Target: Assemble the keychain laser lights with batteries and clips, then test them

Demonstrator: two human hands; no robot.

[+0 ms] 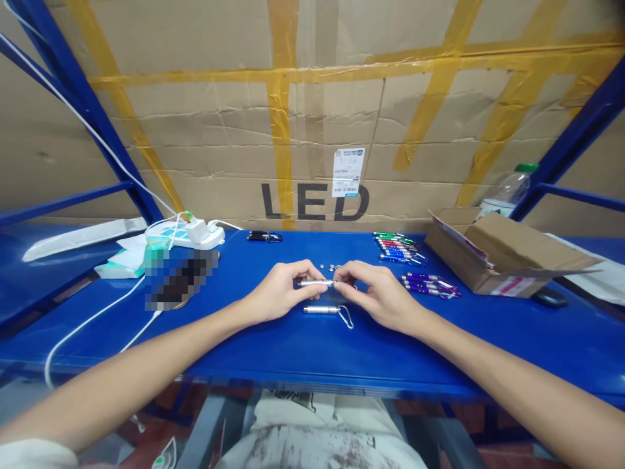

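My left hand [286, 288] is closed around the body of a small silver keychain flashlight [312, 283], held level just above the table. At the flashlight's right end, the thumb and forefinger of my right hand [371, 293] pinch together. The exact part between those fingertips is mostly hidden. A second silver keychain flashlight [319, 310] with a carabiner clip [346, 317] lies on the blue table just below my hands. Small round button cells [331, 268] rest behind my fingers.
Rows of coloured keychain flashlights [395, 247] and purple ones [427, 285] lie to the right, beside an open cardboard box [502, 254]. Black flashlights [264, 236] sit at the back. On the left are a power strip [188, 233], a white cable [92, 326] and a partly blurred dark object [183, 280].
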